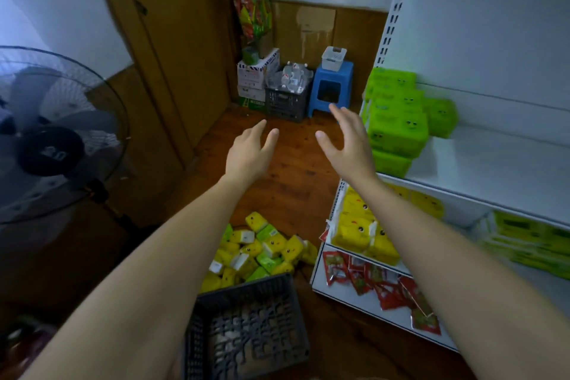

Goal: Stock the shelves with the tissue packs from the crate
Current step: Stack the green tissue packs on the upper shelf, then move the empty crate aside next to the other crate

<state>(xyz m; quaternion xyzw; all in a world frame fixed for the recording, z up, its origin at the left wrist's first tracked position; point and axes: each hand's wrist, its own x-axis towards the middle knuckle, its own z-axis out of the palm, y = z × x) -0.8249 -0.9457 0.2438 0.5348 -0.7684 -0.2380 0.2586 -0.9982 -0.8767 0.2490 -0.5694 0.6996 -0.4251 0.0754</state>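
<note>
Dark crate at my feet; just beyond it, yellow and green tissue packs heaped on the floor. My left hand and right hand hover apart, fingers spread, empty, beside the white shelves bearing stacked green packs.

Both forearms bare to frame edge; left hand, right hand ungloved; fingers slender, nails seemingly short.

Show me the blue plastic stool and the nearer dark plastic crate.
blue plastic stool (345, 86): head view, front face.
nearer dark plastic crate (246, 333): head view, lattice panel.
</note>
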